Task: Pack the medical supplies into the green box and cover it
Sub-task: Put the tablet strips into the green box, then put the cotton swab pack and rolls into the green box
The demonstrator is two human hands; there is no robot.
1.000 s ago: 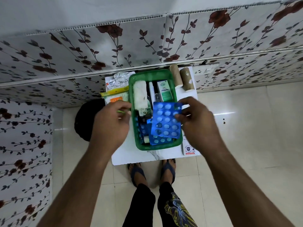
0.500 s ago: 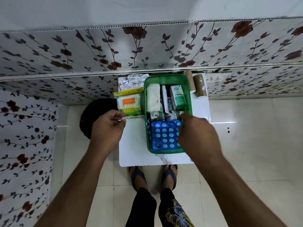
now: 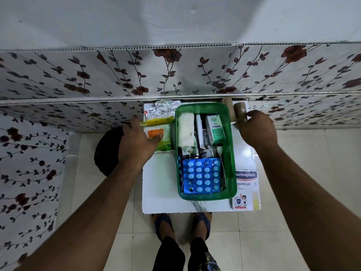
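The green box (image 3: pixel 232 153) stands open on a small white table (image 3: pixel 160 182). Inside it lie a blue blister pack (image 3: pixel 201 175) at the near end, a white gauze roll (image 3: pixel 185 130), a white tube (image 3: pixel 199 130) and a green-white carton (image 3: pixel 214 130). My left hand (image 3: pixel 136 141) grips a cotton swab pack (image 3: pixel 166 132) just left of the box. My right hand (image 3: pixel 257 130) closes on a brown roll (image 3: pixel 239 110) at the box's far right corner. A second brown roll (image 3: pixel 227 100) lies beside it. No lid is visible.
A Hansaplast plaster box (image 3: pixel 246 184) lies to the right of the green box. Crinkled foil packets (image 3: pixel 166 109) sit at the table's far left. A floral wall runs close behind. A black round object (image 3: pixel 106 151) is on the floor to the left, with my feet (image 3: pixel 181 222) below the table.
The blue blister pack went from my right hand into the box. My right hand then moved to the brown roll, and my left hand moved onto the cotton swab pack.
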